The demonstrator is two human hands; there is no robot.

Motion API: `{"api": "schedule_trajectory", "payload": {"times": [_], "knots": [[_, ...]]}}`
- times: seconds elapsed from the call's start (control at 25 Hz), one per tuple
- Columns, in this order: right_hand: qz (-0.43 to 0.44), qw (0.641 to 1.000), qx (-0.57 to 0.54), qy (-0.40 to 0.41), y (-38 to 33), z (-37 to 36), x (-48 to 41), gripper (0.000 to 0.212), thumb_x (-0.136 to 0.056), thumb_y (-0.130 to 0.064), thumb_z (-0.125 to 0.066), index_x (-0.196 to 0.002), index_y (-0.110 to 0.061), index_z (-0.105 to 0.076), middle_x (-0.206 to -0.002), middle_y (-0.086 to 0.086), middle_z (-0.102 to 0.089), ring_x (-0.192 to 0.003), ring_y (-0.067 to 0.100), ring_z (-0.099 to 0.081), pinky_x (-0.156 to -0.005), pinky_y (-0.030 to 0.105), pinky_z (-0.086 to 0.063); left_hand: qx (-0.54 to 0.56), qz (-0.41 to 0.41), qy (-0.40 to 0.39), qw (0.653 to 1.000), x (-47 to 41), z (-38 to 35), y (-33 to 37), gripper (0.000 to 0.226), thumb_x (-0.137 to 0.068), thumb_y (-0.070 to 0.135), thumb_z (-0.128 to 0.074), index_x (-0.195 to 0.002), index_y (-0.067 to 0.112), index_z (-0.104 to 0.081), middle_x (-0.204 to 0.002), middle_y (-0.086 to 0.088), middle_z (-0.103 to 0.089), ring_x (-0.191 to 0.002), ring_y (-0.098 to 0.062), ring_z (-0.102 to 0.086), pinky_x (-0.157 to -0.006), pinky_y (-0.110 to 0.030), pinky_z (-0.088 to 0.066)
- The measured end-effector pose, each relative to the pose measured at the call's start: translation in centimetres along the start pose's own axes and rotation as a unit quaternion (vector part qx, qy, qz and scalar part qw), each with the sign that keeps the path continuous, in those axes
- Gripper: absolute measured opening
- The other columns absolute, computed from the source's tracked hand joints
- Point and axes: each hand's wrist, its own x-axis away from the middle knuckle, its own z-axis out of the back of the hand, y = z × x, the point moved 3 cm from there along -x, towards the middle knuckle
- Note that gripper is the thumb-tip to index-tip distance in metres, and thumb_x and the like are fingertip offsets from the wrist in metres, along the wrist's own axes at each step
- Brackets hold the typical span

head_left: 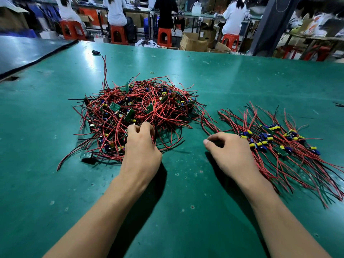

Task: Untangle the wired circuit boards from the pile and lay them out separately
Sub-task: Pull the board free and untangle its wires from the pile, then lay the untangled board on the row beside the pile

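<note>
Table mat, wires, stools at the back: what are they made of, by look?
Table mat: probably rubber or vinyl, green, semi-gloss; soft glare streaks, scuffs and specks. Wires: jackets look like flexible plastic, red and black, smooth; they bend in loose loops. Stools: likely moulded plastic, orange-red, glossy, arched cut-outs in the sides.

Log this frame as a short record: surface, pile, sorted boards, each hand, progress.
surface: green table mat
tangled pile: red and black wires with boards, centre-left
laid-out boards: row to the right of the pile
left hand: fingers curled into wires at pile's near edge
right hand: curled, at laid-out boards' near-left edge; grip unclear
progress: most boards not yet separated
</note>
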Motion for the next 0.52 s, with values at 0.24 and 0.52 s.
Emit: {"api": "schedule_trajectory", "payload": {"times": [0.24, 0.52], "knots": [[0.042, 0.996, -0.064, -0.035, -1.3, -1.4, 0.8, 0.035, -0.09, -0.031, -0.073, -0.123, -0.018, -0.072, -0.108, -0.008, -0.074, -0.096, 0.003, -0.063, -0.088, 0.009, -0.037, -0.017, -0.029, -0.026, 0.999, 0.1, -0.6, 0.3, 0.034, -0.085, -0.001, -0.059, -0.118, 0.009, -0.059, -0.11, -0.011, -0.063, -0.096, -0.029, -0.058, -0.086, -0.041, -0.051], [0.062, 0.995, -0.049, -0.061, -1.5, -2.1, 1.1, 0.029, -0.09, -0.034, -0.072, -0.116, -0.022, -0.075, -0.112, -0.01, -0.074, -0.096, 0.003, -0.064, -0.088, 0.015, -0.041, -0.059, -0.045, -0.049, 0.996, 0.8, -0.9, 0.8, 0.023, -0.089, 0.005, -0.055, -0.111, 0.009, -0.063, -0.106, -0.01, -0.062, -0.094, -0.035, -0.061, -0.081, -0.046, -0.053]]}}
